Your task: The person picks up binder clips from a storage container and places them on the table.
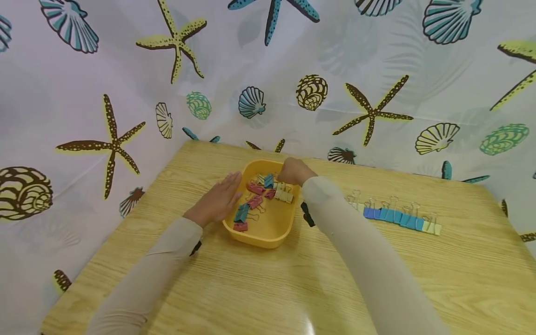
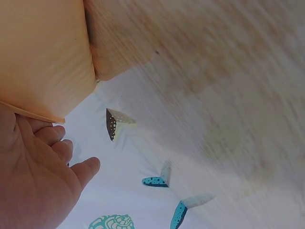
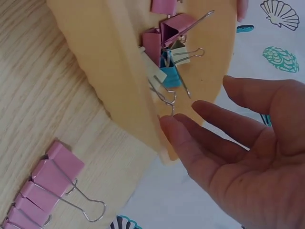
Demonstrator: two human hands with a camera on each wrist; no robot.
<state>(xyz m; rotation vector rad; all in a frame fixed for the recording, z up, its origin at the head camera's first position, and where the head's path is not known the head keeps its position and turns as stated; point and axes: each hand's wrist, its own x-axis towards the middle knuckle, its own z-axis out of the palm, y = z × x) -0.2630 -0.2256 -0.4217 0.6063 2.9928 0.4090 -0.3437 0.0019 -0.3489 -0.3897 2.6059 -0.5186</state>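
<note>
A yellow plastic tray (image 1: pixel 268 226) holds pink, blue and pale yellow binder clips. Against its left rim rests my left hand (image 1: pixel 217 199), fingers extended; the left wrist view shows those fingers (image 2: pixel 50 135) right at the rim. My right hand (image 1: pixel 294 171) reaches over the far right rim. Seen from the right wrist, its fingers are loosely bent and spread, with one fingertip (image 3: pixel 172 128) by the inner wall close to a clip's wire handle (image 3: pixel 167 97). A blue clip (image 3: pixel 170 71) and pink clips (image 3: pixel 177 28) lie just beyond, and nothing shows gripped between thumb and fingers.
On the wooden table (image 1: pixel 234 288), a row of blue clips (image 1: pixel 391 215) with a pale yellow clip (image 1: pixel 431 227) at its end stands right of the tray. Pink clips (image 3: pixel 45 176) lined up nearby are hidden by my right arm in the head view. A shell-patterned cloth (image 1: pixel 268 70) hangs behind.
</note>
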